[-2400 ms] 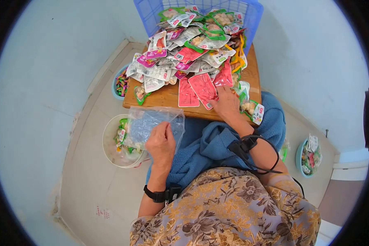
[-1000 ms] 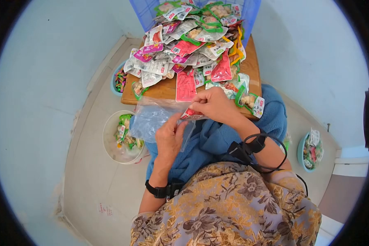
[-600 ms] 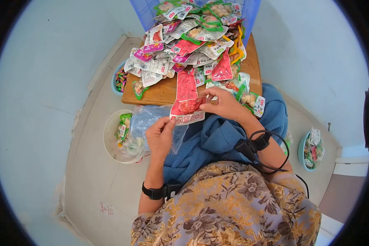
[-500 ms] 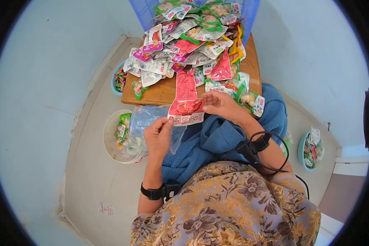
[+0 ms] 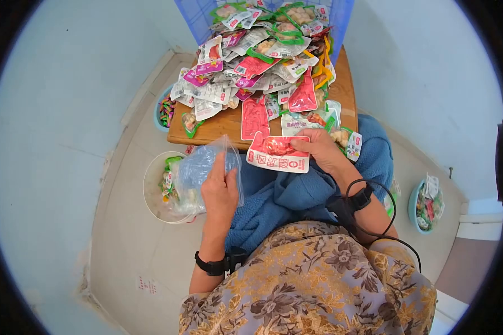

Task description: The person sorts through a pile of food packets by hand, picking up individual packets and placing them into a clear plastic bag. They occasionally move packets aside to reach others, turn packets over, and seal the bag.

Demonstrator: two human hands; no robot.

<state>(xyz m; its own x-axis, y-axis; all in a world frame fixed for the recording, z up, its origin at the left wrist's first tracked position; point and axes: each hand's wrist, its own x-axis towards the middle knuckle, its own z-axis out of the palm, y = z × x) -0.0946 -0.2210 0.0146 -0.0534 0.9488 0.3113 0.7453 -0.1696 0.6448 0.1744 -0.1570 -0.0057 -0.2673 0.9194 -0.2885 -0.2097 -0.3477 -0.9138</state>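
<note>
My right hand (image 5: 322, 149) is closed on a red and white snack pouch (image 5: 278, 153), pinching its upper right side. The pouch is held tilted over my lap, its printed face turned up. To its left, my left hand (image 5: 220, 192) is at a clear plastic bag (image 5: 202, 167), index finger stretched along the raised edge and thumb apart. My other left fingers are partly hidden. Just beyond the held pouch, a similar red pouch (image 5: 255, 118) lies at the near edge of the wooden table (image 5: 207, 132).
A heap of mixed snack pouches (image 5: 251, 67) spills from a blue plastic crate (image 5: 343, 25) onto the table. On the floor stand a white bucket (image 5: 151, 192) with packets, a basin (image 5: 412, 207) at right and another basin (image 5: 158, 120) at left. A blue fleece cloth (image 5: 296, 187) covers my lap.
My left hand has let go of the pouch and moved up to the plastic bag, whose edge is now raised. My right hand has drawn the pouch to the right.
</note>
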